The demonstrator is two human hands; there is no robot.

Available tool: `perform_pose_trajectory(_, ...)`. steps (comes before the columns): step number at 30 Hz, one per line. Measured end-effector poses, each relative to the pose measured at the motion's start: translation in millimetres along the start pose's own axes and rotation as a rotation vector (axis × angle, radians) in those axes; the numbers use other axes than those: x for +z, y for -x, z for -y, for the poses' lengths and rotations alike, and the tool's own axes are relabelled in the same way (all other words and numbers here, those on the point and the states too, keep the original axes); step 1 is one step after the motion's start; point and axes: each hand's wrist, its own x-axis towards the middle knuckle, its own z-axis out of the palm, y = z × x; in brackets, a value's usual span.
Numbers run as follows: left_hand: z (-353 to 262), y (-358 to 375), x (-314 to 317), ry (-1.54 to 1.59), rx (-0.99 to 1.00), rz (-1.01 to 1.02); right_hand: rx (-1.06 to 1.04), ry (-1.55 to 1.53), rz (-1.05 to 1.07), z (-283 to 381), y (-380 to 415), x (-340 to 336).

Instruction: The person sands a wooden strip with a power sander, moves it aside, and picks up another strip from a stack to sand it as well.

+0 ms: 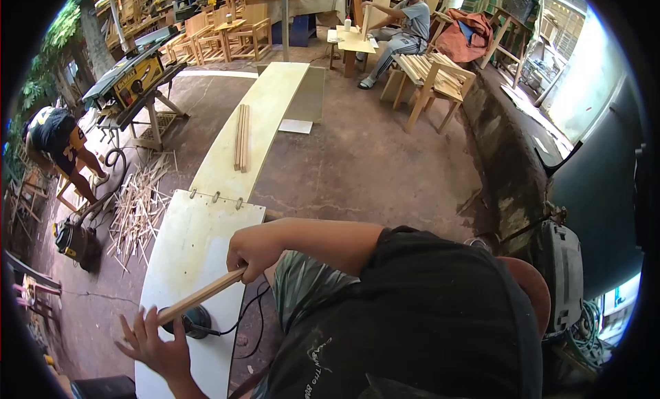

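My right hand (253,253) is closed around the near end of a small bundle of pale wooden strips (203,295). The strips slant down to my left hand (157,347), whose fingers are spread, with the far end lying between thumb and forefinger. Directly beneath them, a dark green sander (197,322) rests on a long white board (180,237), its black cord trailing off the right edge. Farther along, a second, yellowish board (265,117) joins the first at metal fittings. Several more wooden strips (242,139) lie on it side by side.
Thin offcuts (141,199) litter the floor to the left, near a shop vacuum (74,242) and a bending person (58,137). A yellow table saw (134,79) stands behind. Toward the back, another person (409,31) sits near a chair frame (440,89) loaded with strips.
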Motion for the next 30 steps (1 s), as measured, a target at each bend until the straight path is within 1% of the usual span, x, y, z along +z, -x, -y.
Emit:
perform_pose_trajectory(1, 5, 3, -13, 0.033, 0.042, 0.018, -0.006, 0.048, 0.026, 1, -2, 0)
perform_pose_trajectory(3, 25, 13, -31, 0.176, -0.064, 0.406, -0.022, 0.148, 0.076, 4, -7, -3)
perform_pose_trajectory(5, 36, 27, -34, 0.198, -0.235, 0.852, 0.166, 0.292, 0.040, 33, -4, -9)
perform_pose_trajectory(6, 60, 63, -6, 0.424, -0.252, 0.881, 0.259, 0.364, 0.022, 43, -4, -10)
perform_pose_trajectory(7, 81, 103, 31, 0.652, -0.267, 0.901, 0.125, 0.457, -0.173, 33, -8, -6)
perform_pose_trajectory(9, 67, 140, 49, 0.897, -0.370, 0.865, -0.154, 0.622, -0.561, -1, -20, 8)
perform_pose_trajectory(11, 23, 149, 35, 1.272, -0.660, 0.839, -0.179, 0.545, -0.758, -7, -25, 10)
perform_pose_trajectory(12, 16, 144, 32, 1.437, -0.904, 1.024, -0.190, 0.570, -0.833, -10, -27, 12)
perform_pose_trajectory(13, -8, 137, 35, 1.595, -0.924, 0.903, -0.151, 0.513, -0.819, -26, -33, 15)
perform_pose_trajectory(14, -20, 125, 33, 1.506, -0.850, 0.945, -0.111, 0.452, -0.768, -41, -42, 13)
perform_pose_trajectory(15, -31, 114, 30, 1.416, -0.775, 0.982, -0.153, 0.373, -0.820, -57, -47, 19)
perform_pose_trajectory(16, -40, 106, 26, 1.441, -0.801, 0.999, -0.008, 0.389, -0.716, -71, -54, 20)
perform_pose_trajectory(17, -53, 80, 11, 1.498, -0.834, 1.041, 0.146, 0.368, -0.562, -50, -48, 10)
perform_pose_trajectory(18, -55, 78, 20, 1.539, -0.779, 1.025, 0.150, 0.454, -0.556, -66, -52, 13)
perform_pose_trajectory(19, -59, 68, 19, 1.516, -0.803, 1.053, 0.143, 0.510, -0.573, -75, -52, 12)
perform_pose_trajectory(20, -60, 68, 31, 1.547, -0.767, 1.033, 0.118, 0.493, -0.612, -86, -52, 11)
perform_pose_trajectory(21, -61, 67, 33, 1.535, -0.774, 1.049, 0.233, 0.448, -0.567, -72, -46, 8)
perform_pose_trajectory(23, -61, 53, 40, 1.515, -0.745, 1.067, 0.273, 0.450, -0.568, -79, -44, 6)
perform_pose_trajectory(25, -58, 46, 47, 1.406, -0.725, 1.049, 0.322, 0.450, -0.453, -74, -43, 10)
perform_pose_trajectory(26, -56, 42, 46, 1.342, -0.691, 1.040, 0.263, 0.393, -0.407, -82, -43, 20)
perform_pose_trajectory(27, -58, 34, 47, 1.289, -0.630, 1.025, 0.307, 0.391, -0.312, -79, -43, 32)
perform_pose_trajectory(28, -59, 29, 49, 1.246, -0.623, 1.030, 0.115, 0.433, -0.280, -83, -35, 44)
perform_pose_trajectory(29, -58, 24, 53, 1.214, -0.609, 1.031, 0.154, 0.333, -0.151, -47, -22, 36)
perform_pose_trajectory(30, -56, 20, 56, 1.201, -0.603, 1.045, 0.063, 0.406, -0.120, -41, -20, 35)
